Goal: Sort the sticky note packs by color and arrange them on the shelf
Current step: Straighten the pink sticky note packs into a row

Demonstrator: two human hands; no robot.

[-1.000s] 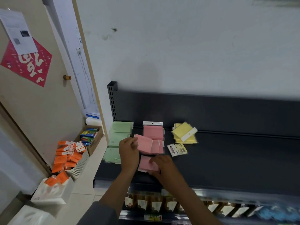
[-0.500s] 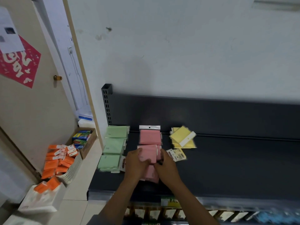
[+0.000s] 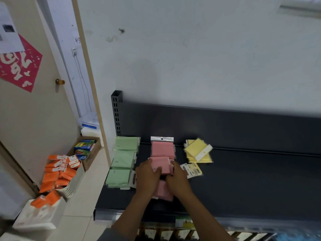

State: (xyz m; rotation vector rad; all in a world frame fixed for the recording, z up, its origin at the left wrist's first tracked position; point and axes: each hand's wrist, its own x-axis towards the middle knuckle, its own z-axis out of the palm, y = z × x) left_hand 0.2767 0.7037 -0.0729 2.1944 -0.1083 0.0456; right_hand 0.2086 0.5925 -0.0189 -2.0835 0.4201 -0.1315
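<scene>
Dark grey shelf [image 3: 251, 185], metal, with upright back panel and slotted corner post; it bears all the sticky note packs, and both hands work over its left part. Beige door [image 3: 26, 119] far to the left of the hands, carrying a red paper decoration [image 3: 19, 65] and a white sheet. White basket [image 3: 73, 183] on the floor, down and left of the hands, heaped with orange packets; a cardboard box [image 3: 90, 153] of coloured cartons stands just behind it. Green packs [image 3: 123, 160]: one column running front to back, immediately left of the left hand, the nearest stack touching or almost touching that hand. Pink packs [image 3: 162, 148]: one column in the middle; the rear pack with its white hang tab lies flat beyond the hands, the middle pack is in the grip, and the front pack lies under and between the wrists. Yellow packs [image 3: 198, 151]: a loose stack, top pack skewed, beyond and to the right of the right hand and apart from it. Single pack lying label side up [image 3: 192, 169], just beside the right hand on its far right side. Left hand [image 3: 147, 178]: fingers curled over the left edge of the middle pink pack, grasping it. Right hand [image 3: 177, 178]: fingers curled round the right edge of the same pack, grasping it, so the pack sits clamped between the two hands.
</scene>
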